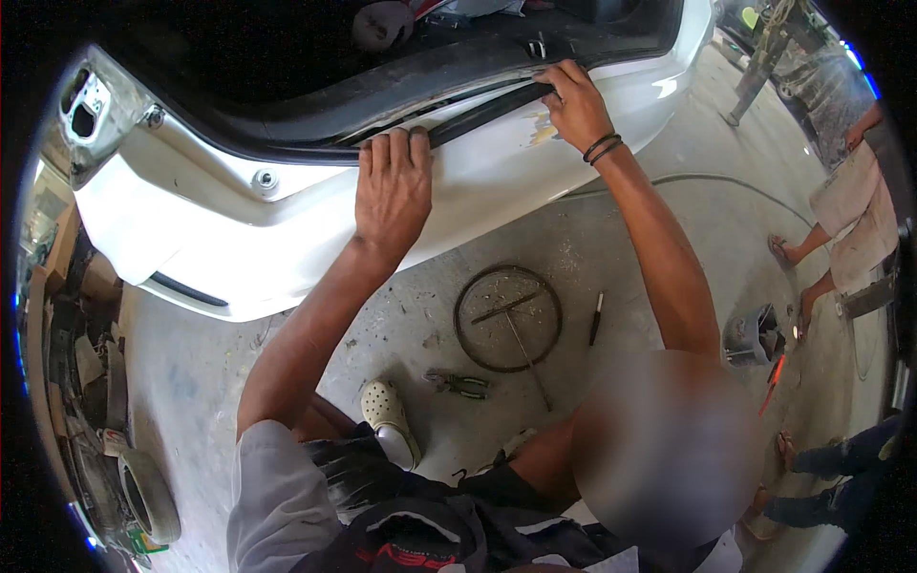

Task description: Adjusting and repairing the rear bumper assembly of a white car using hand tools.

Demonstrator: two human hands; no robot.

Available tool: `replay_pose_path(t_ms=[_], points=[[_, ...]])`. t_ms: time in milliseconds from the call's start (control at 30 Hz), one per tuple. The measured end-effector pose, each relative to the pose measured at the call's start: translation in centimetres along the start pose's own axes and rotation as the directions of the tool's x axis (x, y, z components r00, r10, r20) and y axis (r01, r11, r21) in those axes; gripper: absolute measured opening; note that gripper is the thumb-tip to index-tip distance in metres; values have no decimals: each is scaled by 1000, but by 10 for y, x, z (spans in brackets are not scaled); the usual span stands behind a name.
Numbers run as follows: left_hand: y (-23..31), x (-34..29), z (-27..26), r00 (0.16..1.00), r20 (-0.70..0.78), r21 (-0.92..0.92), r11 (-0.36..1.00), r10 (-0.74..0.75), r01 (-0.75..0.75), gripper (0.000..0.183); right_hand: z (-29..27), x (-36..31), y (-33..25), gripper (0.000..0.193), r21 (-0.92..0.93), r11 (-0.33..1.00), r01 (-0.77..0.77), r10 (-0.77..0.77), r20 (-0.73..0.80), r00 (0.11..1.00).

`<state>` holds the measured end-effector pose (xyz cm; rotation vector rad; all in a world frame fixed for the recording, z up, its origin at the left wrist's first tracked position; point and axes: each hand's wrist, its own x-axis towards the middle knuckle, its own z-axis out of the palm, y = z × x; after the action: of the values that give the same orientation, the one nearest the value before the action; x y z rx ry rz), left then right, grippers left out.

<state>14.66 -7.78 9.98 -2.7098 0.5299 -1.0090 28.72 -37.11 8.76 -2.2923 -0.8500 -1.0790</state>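
Black strip (487,113): seen at 12 o'clock, stretched between the two hands along the edge of the dark opening (287,57); part of the pale lip beneath is left uncovered beside it.
Seating the strip: judged best worked in short lengths, with even pressure given along the lip and twisting avoided, so that no ripple is left between the hands.
Strip tension: light tension is judged enough; if it is pulled hard, thinning or springing off could be caused.
Left hand (394,196): placed at 11 o'clock, back upward, the fingers bent side by side over the strip; its thumb is hidden, so whether the strip is gripped or only pressed cannot be told.
Right hand (578,107): placed at 1 o'clock, nearly closed, the strip pinched between thumb and fingers.
Forearms: both angled upward from below, the left slanted toward 1 o'clock, the right toward 11 o'clock.
White car body (229,253): spread from 9 to 1 o'clock, chipped paint shown below the right hand.
Floor (315,334): a dark ring (456,320) is laid just below centre, pliers (463,385) at 6 o'clock.
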Motion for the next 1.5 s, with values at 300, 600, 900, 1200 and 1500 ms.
replay_pose_path(t_ms=[300,600,900,1200,1500], points=[[-17,-28,-11,999,-9,-69,997,-32,32,66,-1,2,-16,34,-52,994,-94,94,-14,996],[-39,-23,13,949,-269,-14,984,166,-176,74,2,-137,-33,37,-105,952,-286,285,-23,958],[-31,-33,15,957,-263,-14,991,124,-132,87,51,-560,-199,56,-393,337,-856,768,640,8],[-25,-36,9,978,-207,-195,979,16,-57,94,49,-517,-192,33,-487,455,-746,812,571,122],[-23,-38,6,988,-150,-278,960,-24,-18,96,-175,-284,-187,44,-201,418,-886,884,317,345]])
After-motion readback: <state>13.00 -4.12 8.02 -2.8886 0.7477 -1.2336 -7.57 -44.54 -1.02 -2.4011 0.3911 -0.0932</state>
